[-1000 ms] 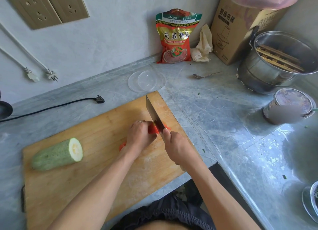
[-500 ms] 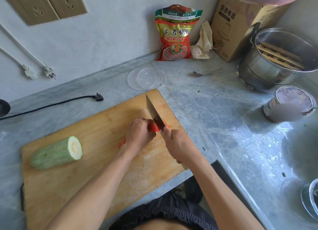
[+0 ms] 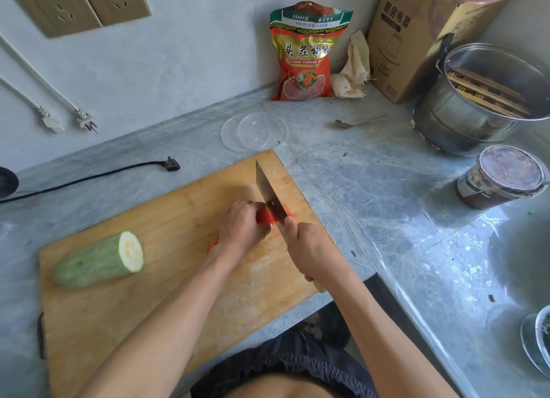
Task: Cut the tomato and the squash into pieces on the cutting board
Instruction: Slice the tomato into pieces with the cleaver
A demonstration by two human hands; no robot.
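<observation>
Nearby, squash (image 3: 99,259) lies left of both hands – clear lid (image 3: 254,132) behind cutting board (image 3: 166,207).

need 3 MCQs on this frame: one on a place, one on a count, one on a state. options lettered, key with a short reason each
1. Where does the squash lie?
A. left part of the cutting board
B. in the steel pot
C. on the clear lid

2. How many wall plugs hang unplugged at the left?
A. none
B. two
C. four

3. What is the right hand doing?
A. resting open on the counter
B. gripping the cleaver, blade down on the tomato
C. lifting the spoon

Key: 1 A, it lies on the board left of both hands. 2 B, two white plugs dangle against the wall. 3 B, its grip wraps the handle while the left hand steadies the tomato.
</observation>
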